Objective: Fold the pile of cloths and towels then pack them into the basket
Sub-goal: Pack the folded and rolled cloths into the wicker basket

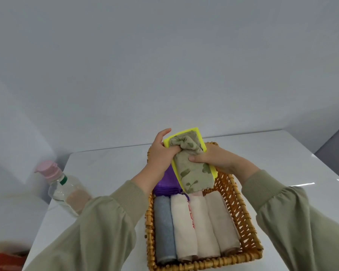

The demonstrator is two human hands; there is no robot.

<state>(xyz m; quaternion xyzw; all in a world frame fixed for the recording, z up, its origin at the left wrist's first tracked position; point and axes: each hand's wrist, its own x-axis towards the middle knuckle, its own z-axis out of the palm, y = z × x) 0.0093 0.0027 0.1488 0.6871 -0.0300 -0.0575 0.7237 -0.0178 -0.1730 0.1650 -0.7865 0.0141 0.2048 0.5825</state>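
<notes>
A wicker basket (241, 214) stands on the white table (110, 173). Several folded cloths lie side by side in its near half: a blue one (163, 229), a cream one (184, 229), a pale pink one (205, 225) and a beige one (221, 222). A purple cloth (167, 182) lies in the far half. Over the far half I hold a folded green leaf-print cloth (194, 173) stacked on a yellow cloth (200, 133). My left hand (160, 151) grips their far end. My right hand (211, 158) pinches the bundle at its middle.
A clear plastic bottle (65, 190) with a pink cap stands at the table's left edge. Something red (4, 262) shows blurred at the bottom left. A grey wall rises behind the table.
</notes>
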